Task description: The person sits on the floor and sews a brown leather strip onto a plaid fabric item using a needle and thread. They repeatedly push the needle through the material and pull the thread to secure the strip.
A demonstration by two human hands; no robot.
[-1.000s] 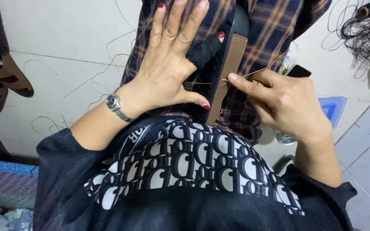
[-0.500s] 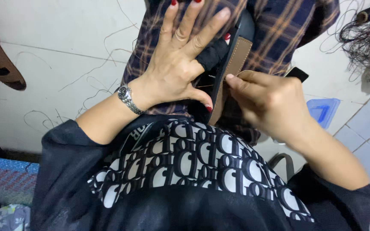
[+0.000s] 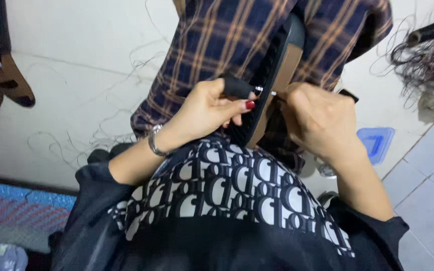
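Observation:
My left hand (image 3: 204, 113), with red nails and a metal watch on the wrist, is curled around a short black bundle (image 3: 237, 86) with a metal tip. It presses against the black toothed face of a brown board (image 3: 288, 62). The board leans upright against a plaid cloth (image 3: 217, 40). On the board's other side my right hand (image 3: 322, 120) is closed into a fist. Its fingertips pinch a thin light pin (image 3: 272, 93) that meets the bundle's tip. What else lies inside that fist is hidden.
Loose black hair and a dark spool (image 3: 420, 50) lie at the upper right. A blue plastic lid (image 3: 376, 143) sits on the pale tiled floor (image 3: 428, 190). Brown sandals (image 3: 6, 85) are at the left edge, a blue mat (image 3: 21, 211) at the lower left. Stray strands litter the white floor.
My left hand lay flat with spread fingers on the plaid cloth; now it is curled around the black bundle. My right hand has stayed pinched at the board's edge.

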